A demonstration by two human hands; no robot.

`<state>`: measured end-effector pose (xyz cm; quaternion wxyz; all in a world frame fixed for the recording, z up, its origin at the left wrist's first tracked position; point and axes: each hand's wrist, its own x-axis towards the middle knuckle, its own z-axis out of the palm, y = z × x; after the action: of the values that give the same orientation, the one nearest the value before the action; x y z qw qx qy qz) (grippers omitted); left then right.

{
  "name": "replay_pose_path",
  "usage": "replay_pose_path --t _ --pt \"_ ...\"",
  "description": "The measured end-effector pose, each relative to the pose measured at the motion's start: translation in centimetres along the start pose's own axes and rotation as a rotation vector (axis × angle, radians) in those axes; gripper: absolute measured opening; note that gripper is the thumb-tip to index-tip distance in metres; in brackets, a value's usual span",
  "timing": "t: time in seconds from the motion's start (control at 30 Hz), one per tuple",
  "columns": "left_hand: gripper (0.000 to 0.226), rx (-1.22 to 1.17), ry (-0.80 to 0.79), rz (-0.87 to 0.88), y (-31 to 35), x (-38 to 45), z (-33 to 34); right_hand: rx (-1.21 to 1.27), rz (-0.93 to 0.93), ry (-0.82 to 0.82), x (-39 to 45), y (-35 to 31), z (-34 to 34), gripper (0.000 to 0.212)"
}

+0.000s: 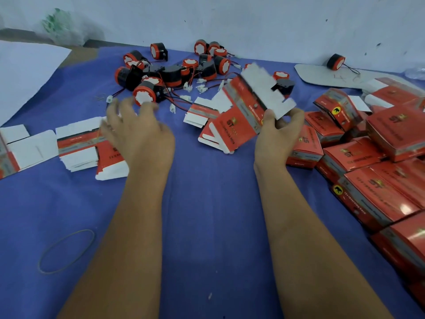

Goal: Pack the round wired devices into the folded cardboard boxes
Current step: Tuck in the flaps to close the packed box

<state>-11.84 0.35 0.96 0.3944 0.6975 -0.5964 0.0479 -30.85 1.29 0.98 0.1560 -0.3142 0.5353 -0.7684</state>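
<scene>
Even, diffuse lighting of moderate brightness with a cool bluish cast; no single source is evident, and shadows under the arms on the blue desk [207, 226] are faint and soft-edged. Glossy red boxes [391, 203] at right carry pale specular streaks on their upper faces. The left hand [138, 132] is smeared by motion blur, its fingertips indistinct; the right hand [279, 134] and the flat carton [248, 104] it grips are also blurred, the carton's white flap most strongly. Wide-angle distortion bows the desk's far edge and stretches objects near the frame borders. The wall [253, 24] and the green-marked bag [57, 21] at upper left are soft.
</scene>
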Motion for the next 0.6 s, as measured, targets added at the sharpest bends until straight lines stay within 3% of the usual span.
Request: replay_pose_path --t 0.07,0.17,0.27,0.37,0.5,0.6 --pt "0.033 -0.407 -0.007 0.152 1.7 -0.7 0.5 -0.046 -0.257 0.006 -0.7 -0.9 0.0 0.019" --pt "0.047 -0.997 -0.362 -0.009 3.8 -1.8 1.1 -0.279 -0.479 -0.279 -2.1 -0.8 0.3 0.018" --pt "0.059 -1.214 -0.42 -0.174 3.4 -1.2 1.5 -0.436 -0.626 -0.497 -2.8 -0.2 0.4 0.018" --pt "0.067 -1.302 -0.373 -0.27 2.4 -0.3 1.6 -0.538 -0.786 -0.446 -2.8 -0.2 0.2 0.017" --pt "0.064 -1.542 -0.35 -0.442 1.8 0.5 1.2 -0.485 -0.526 -0.474 -3.1 -0.3 -0.6 0.008" --pt "0.067 -1.406 -0.389 -0.264 1.9 0.6 0.9 -0.375 -0.391 -0.499 -3.3 -0.7 -1.1 0.007"
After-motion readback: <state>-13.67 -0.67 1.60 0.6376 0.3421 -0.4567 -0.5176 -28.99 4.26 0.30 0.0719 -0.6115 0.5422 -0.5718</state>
